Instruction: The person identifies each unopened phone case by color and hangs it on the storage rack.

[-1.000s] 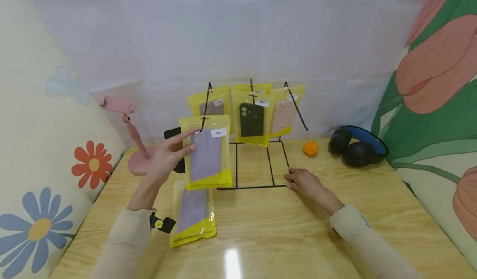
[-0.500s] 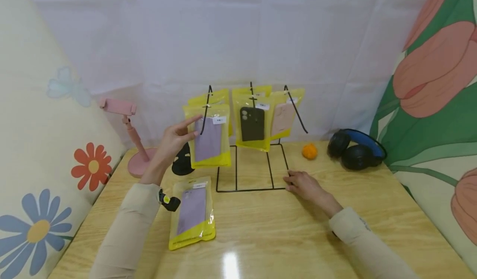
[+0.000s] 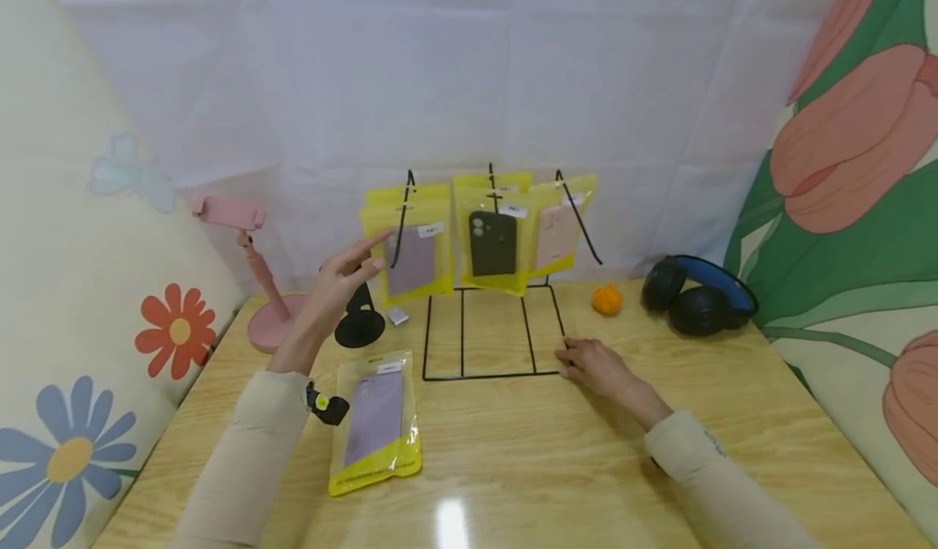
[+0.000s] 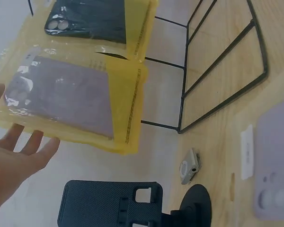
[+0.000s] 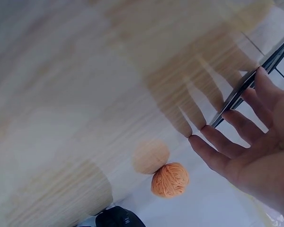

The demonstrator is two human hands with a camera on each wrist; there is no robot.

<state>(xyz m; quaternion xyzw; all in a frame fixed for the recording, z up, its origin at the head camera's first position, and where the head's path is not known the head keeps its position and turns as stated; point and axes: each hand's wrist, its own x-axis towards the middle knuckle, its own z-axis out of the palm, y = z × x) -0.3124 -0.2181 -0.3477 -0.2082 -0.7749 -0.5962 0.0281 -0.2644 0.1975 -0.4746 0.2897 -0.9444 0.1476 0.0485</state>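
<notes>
A packaged lilac phone case (image 3: pixel 412 260) in a clear yellow-edged bag hangs on the left hook of a black wire display rack (image 3: pixel 463 333). My left hand (image 3: pixel 340 284) is at this bag's left edge, index finger stretched toward the hook. In the left wrist view, the fingers (image 4: pixel 35 142) are spread along the bag's edge, not curled round it. At the rack base's front right corner, my right hand (image 3: pixel 597 366) pinches the wire between thumb and fingers. A second bagged lilac phone case (image 3: pixel 375 419) lies flat on the table, below my left hand.
Bagged black (image 3: pixel 493 243) and pink (image 3: pixel 554 235) phone cases hang on the other hooks. To the left are a pink phone stand (image 3: pixel 271 321), a black stand (image 3: pixel 359 325) and a small silver device (image 3: pixel 397 316). An orange yarn ball (image 3: pixel 607 300) and headphones (image 3: pixel 699 296) lie right.
The lilac case's bag has slid back along the left hook, away from its tip, against the bag behind. My left hand followed it and loosened. The right hand has stayed on the rack.
</notes>
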